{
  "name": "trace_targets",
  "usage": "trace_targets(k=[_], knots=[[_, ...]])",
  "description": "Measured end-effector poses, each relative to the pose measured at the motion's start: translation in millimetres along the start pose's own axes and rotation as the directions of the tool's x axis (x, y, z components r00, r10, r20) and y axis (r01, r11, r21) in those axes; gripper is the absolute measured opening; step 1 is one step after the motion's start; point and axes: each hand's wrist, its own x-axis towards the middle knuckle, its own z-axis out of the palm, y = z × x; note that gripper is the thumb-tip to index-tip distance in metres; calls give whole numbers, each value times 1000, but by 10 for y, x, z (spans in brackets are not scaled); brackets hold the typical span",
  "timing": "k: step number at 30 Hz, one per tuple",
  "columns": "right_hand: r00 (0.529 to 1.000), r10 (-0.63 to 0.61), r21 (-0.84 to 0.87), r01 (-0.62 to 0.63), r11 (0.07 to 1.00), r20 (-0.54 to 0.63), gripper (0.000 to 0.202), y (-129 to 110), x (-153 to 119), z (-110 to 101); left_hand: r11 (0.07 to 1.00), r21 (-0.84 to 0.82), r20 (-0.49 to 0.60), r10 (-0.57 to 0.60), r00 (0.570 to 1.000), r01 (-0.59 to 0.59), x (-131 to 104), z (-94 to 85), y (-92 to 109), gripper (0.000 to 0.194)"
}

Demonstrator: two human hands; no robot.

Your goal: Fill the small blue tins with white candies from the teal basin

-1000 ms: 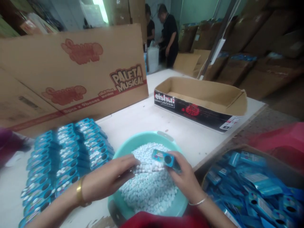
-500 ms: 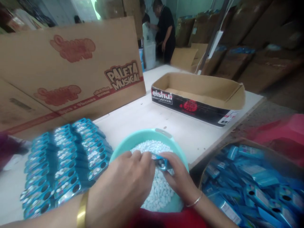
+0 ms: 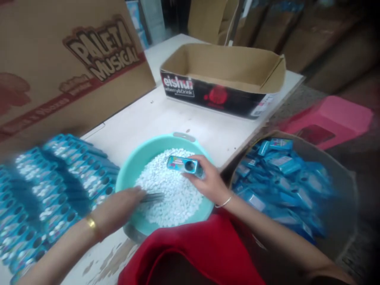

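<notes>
A teal basin on the table holds a heap of small white candies. My right hand grips a small blue candy tin over the heap, its printed face up and a dark round hole at its right end. At the basin's left side my left hand is closed on a thin grey metallic tool, whose tip is down at the candies. Motion blur hides the tool's exact shape. Rows of blue tins stand left of the basin, white candies lying on their tops.
A large carton stands at the back left of the white table. An open shallow box sits behind the basin. To the right, a big container holds many loose blue tins, near a pink stool.
My hands have parted: the left moved away from the tin, down to the candies at the basin's left. The right still holds the tin, now flatter and fully visible. My view has tilted down.
</notes>
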Motion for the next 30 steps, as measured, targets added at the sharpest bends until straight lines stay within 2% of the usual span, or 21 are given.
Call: trace_targets(k=[3, 5, 9, 12, 16, 19, 21, 24, 26, 30], knots=[[1000, 4, 15, -3, 1000, -11, 33, -24, -7, -21, 996, -92, 93, 20, 995, -12, 107, 155, 197, 34], [999, 38, 16, -37, 999, -40, 34, -48, 8, 6, 988, -148, 104, 68, 992, -52, 227, 246, 377, 30], [994, 101, 24, -100, 995, -44, 33, -53, 22, -7, 965, -231, 43, 133, 990, -120, 504, 386, 652, 23], [990, 133, 33, -132, 991, -41, 34, -49, 33, -59, 938, -301, -11, 177, 984, -172, 556, 354, 636, 21], [986, 157, 51, -154, 987, -54, 34, -52, 50, -93, 888, -372, -137, 236, 962, -271, 345, 84, 431, 21], [990, 140, 7, -140, 990, -35, 34, -39, 47, -76, 876, -375, -219, 235, 947, -304, 90, -241, 314, 21], [997, 79, -51, -79, 996, 2, 33, -26, 37, -50, 898, -332, -240, 216, 946, -289, -61, -474, 292, 21], [993, -78, -129, 90, 988, 94, 35, -22, 17, 2, 936, -215, -273, 217, 937, -279, -190, -779, 333, 21], [975, -167, -161, 190, 968, 146, 42, -35, 4, 42, 960, -111, -251, 221, 942, -255, -204, -934, 403, 23], [954, -236, -196, 272, 942, 187, 51, -69, -17, 116, 990, 65, -159, 131, 979, -122, -141, -1130, 667, 25]])
